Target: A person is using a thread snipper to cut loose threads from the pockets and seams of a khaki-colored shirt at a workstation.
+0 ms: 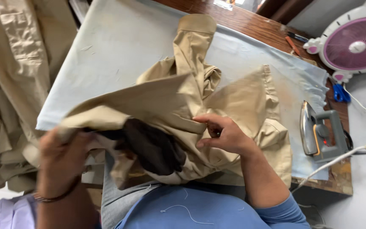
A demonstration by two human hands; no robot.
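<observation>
Both hands grip khaki shirt (iron nearby).

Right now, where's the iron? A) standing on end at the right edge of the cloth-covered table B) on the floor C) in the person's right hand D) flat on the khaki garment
A: the iron stands on end at the table's right edge, clear of the right hand pinching the khaki garment.

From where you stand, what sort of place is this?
Probably a tailoring or garment-pressing workroom. An electric iron stands on a cloth-padded table, both hands work a khaki garment, and more khaki clothes hang alongside.
</observation>
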